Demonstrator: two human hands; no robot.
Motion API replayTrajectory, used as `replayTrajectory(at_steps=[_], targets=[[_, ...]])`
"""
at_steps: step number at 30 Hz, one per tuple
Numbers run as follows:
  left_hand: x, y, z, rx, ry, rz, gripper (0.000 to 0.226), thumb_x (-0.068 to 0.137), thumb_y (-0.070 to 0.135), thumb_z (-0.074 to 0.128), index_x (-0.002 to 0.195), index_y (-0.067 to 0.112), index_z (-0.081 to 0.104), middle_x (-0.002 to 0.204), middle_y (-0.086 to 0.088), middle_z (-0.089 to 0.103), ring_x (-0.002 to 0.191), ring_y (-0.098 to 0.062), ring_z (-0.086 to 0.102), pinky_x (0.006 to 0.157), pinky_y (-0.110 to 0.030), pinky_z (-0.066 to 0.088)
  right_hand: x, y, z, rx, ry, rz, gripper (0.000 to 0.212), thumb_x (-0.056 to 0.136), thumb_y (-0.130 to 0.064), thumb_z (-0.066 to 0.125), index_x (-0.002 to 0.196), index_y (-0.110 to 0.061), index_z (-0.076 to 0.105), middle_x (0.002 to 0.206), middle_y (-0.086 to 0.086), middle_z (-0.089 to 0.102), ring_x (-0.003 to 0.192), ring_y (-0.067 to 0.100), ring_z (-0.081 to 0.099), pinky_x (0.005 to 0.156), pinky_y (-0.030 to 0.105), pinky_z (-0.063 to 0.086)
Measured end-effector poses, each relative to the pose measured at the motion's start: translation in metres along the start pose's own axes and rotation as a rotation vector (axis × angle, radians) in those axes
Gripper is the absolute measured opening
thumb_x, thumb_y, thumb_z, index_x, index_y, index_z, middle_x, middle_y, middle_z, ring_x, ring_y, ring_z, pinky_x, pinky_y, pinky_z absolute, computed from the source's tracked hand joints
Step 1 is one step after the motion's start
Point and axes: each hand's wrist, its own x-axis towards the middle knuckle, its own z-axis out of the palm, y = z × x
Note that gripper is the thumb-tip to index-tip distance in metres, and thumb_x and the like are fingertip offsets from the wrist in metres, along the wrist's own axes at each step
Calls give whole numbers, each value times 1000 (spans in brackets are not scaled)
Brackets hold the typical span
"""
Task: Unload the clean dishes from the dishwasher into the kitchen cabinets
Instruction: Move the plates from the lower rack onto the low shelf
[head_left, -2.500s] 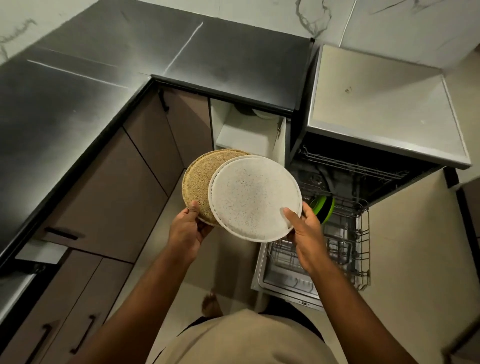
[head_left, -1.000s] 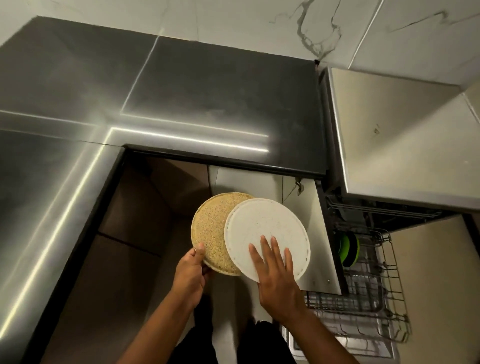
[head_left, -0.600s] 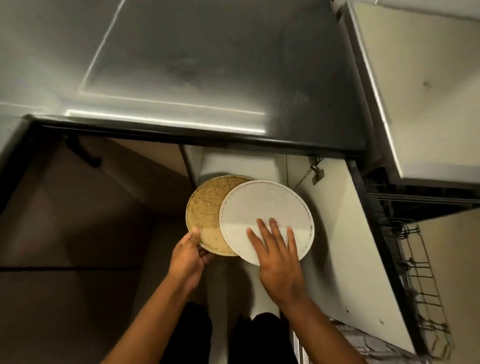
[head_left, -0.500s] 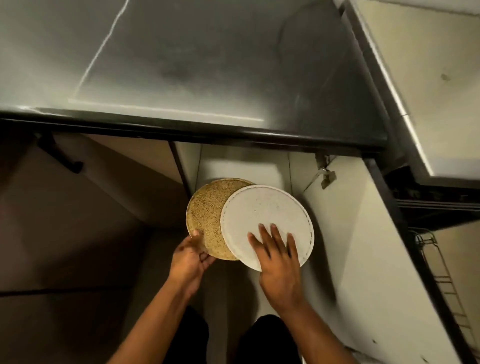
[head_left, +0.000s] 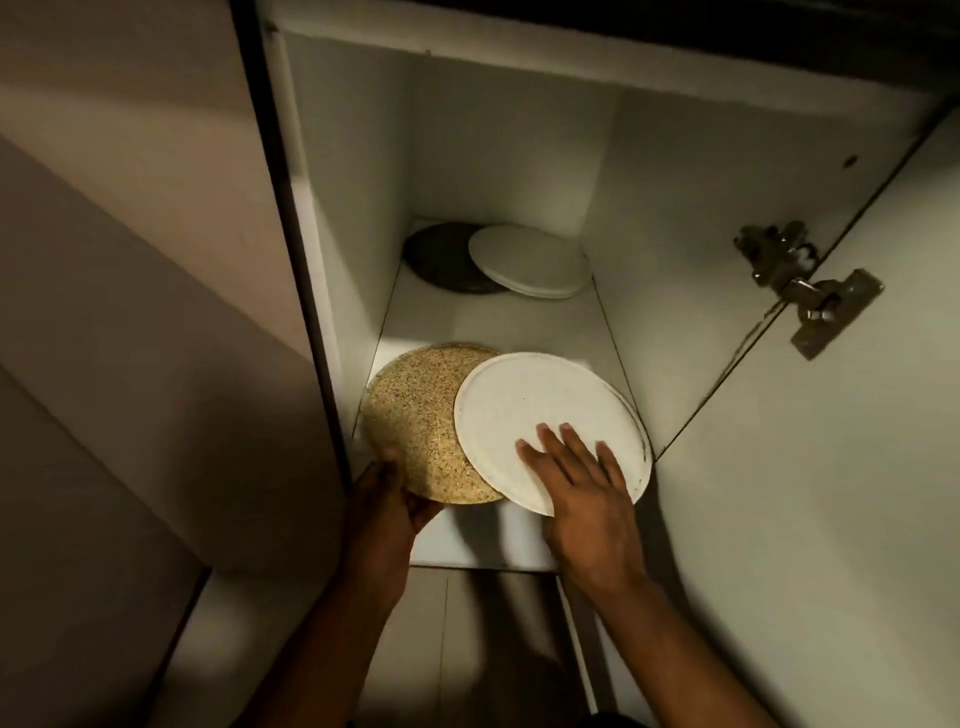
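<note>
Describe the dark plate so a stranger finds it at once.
Look into the open cabinet, at the back of its white shelf. Two plates overlap there. The dark plate is the left one, partly under a white plate; no other dish is dark.

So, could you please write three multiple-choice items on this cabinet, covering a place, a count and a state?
1. Where is the black round plate? A on the floor; B at the back of the white cabinet shelf; C in a hand.
2. How many plates show? A two; B six; C four.
3. The right hand on the white round front plate is? A flat; B fisted; C off it.
Key: B, it lies deep inside; C, two behind, two in front; A, straight fingers rest on it.
</note>
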Motion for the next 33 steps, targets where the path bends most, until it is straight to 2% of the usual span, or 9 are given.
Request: replayTrajectory(at_steps=[3,6,8,11,13,16,21,26,33], targets=[[10,-6,-2,232,-17,112,35,100,41,42,120,18,58,102,-9,70,79,-21,72,58,-28,58,8,8,4,-28,20,-11,75,66,-5,26,131,-22,59,136,6,59,128,31,54,107,48,39],[7,-7,-9,572,24,203,47,96,52,37,83,16,62,67,-10,67,57,-22,63,49,-28,50,17,15,5,-1,-43,-4,79,61,0,42,135,-24,56,141,5,55,133,30,48,107,53,36],[-3,-12,-18,932,105,491,51,95,58,35,66,21,55,55,3,56,53,-18,54,50,-26,41,23,18,4,8,-94,-8,79,68,3,47,142,-26,48,150,3,45,142,28,36,114,50,26],[-14,-12,-16,1168,129,1042,35,98,41,47,72,19,55,67,9,53,61,-10,52,57,-27,42,36,20,1,15,-201,-8,74,86,-8,58,151,-31,30,160,-2,24,150,21,15,120,43,10],[-4,-5,-4,1297,25,1184,24,90,38,55,91,16,63,94,2,62,88,-16,58,76,-29,45,44,22,-1,4,-226,-22,66,95,-29,56,153,-32,24,162,-3,19,150,20,10,120,41,8],[27,5,8,1552,-128,1108,55,89,52,49,126,12,59,134,-6,56,126,-23,49,103,-37,38,53,29,-2,-15,-280,-34,66,95,-55,45,153,-35,20,163,-6,14,150,16,6,120,39,6],[58,15,14,1796,-240,949,85,87,71,23,143,11,48,150,-10,44,142,-27,36,119,-41,23,62,38,-8,80,-391,-39,99,67,-84,18,154,-36,16,163,-6,7,150,14,0,120,38,-1],[66,21,26,1845,-260,880,114,73,87,-2,148,12,40,156,-8,36,146,-24,27,120,-38,16,72,44,1,106,-363,-42,92,76,-85,16,154,-36,13,163,-7,5,150,13,-2,120,38,-1],[77,15,36,1879,-175,840,104,75,77,1,150,15,37,158,-4,32,148,-22,22,120,-37,13,84,54,10,107,-318,-42,70,91,-70,23,153,-39,15,163,-10,8,150,11,1,121,39,1]])
